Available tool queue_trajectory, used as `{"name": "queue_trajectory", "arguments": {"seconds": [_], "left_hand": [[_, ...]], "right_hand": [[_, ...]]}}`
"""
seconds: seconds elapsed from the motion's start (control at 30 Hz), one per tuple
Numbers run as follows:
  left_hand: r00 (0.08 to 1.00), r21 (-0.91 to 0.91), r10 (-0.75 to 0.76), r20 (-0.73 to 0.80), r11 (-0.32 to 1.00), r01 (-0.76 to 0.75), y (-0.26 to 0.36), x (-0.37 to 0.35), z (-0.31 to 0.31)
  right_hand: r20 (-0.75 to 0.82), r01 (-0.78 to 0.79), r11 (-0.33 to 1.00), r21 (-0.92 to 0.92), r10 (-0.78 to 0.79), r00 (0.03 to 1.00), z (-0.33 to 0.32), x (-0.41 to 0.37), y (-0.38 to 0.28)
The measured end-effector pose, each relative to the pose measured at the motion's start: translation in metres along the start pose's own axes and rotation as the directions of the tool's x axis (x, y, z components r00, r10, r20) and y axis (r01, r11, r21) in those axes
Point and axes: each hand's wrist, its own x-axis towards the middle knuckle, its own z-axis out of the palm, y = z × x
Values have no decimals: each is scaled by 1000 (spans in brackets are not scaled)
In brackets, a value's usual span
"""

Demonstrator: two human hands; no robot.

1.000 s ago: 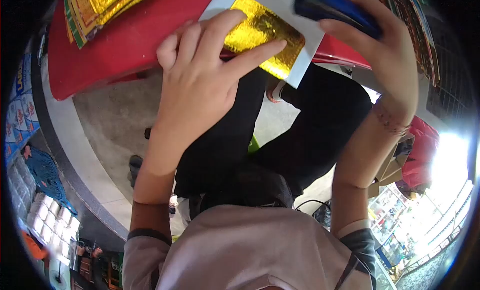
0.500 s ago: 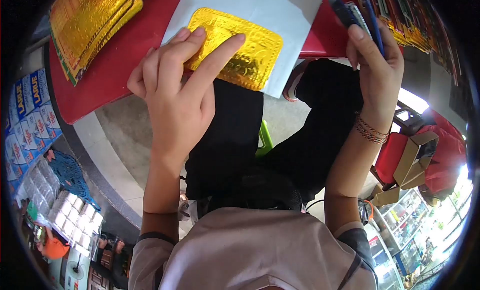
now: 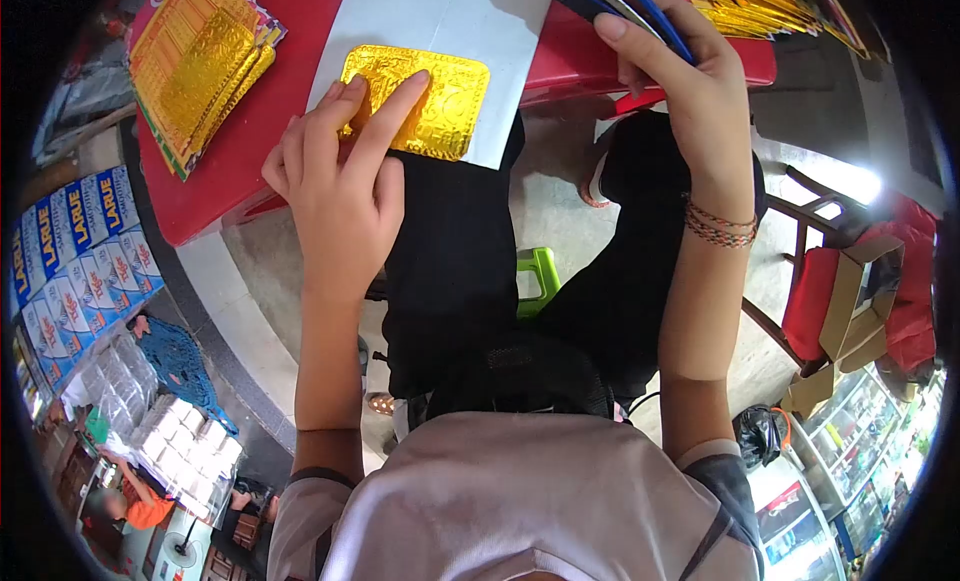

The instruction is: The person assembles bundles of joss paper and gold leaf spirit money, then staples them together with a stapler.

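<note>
A gold embossed sheet with a scalloped edge [image 3: 450, 106] lies on white paper [image 3: 410, 16] at the red table's near edge. My left hand [image 3: 345, 176] rests on the sheet with two fingertips, its fingers apart. My right hand [image 3: 690, 91] is closed around a dark blue stapler-like tool [image 3: 640, 16], right of the paper. Part of that tool is cut off by the top of the view.
Stacks of gold and patterned papers lie on the red table [image 3: 275, 81], one at left [image 3: 200, 76], one at top right [image 3: 760, 9]. Below are a green stool [image 3: 540, 281], blue LARUE boxes [image 3: 75, 226] and a cardboard box [image 3: 860, 301]. Someone in orange [image 3: 148, 509] is at lower left.
The view has shifted. The gold sheet lies straighter and further left in view, with my left hand still on it. My right hand, still holding the tool, has come left, nearer the paper.
</note>
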Motion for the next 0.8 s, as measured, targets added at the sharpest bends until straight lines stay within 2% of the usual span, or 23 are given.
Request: {"name": "queue_trajectory", "arguments": {"seconds": [0.07, 0.1, 0.17, 0.2, 0.23, 0.3, 0.4, 0.63, 0.7, 0.77, 0.8], "left_hand": [[1000, 20, 8, 20, 1000, -9, 3, 2, -3], [1000, 29, 16, 12, 999, -16, 4, 3, -5], [1000, -23, 15, 10, 1000, -15, 5, 4, -7], [1000, -17, 20, -11, 1000, -20, 5, 3, -8], [1000, -48, 25, -18, 999, -26, 4, 2, -8], [996, -73, 39, -85, 996, -45, 2, 5, -7], [1000, -53, -11, -2, 999, 11, 6, 8, -11], [991, 17, 33, -131, 999, -31, 12, 13, -11], [980, 58, 84, -181, 996, -75, 14, 18, -17], [971, -156, 126, -204, 975, -160, 5, 19, -17], [953, -108, 151, -262, 977, -184, 7, 23, -29]], "right_hand": [[21, -87, 995, -46, 88, 996, -2, -2, -3], [19, -75, 996, -38, 76, 997, -4, 0, 5], [100, 174, 985, 14, -175, 980, -9, 4, 29], [127, 206, 979, 8, -205, 971, -11, 4, 27], [61, 202, 979, 1, -201, 978, -9, 3, 28], [75, 167, 986, -12, -166, 983, -9, 1, 21], [66, 115, 991, 74, -120, 991, -7, -3, 15], [-1, 63, 984, 166, -63, 998, -11, -15, 17], [-2, 65, 977, 203, -66, 998, -14, -16, 19], [7, 65, 971, 229, -69, 998, -17, -19, 23], [-16, 67, 969, 238, -65, 998, -18, -20, 26]]}}
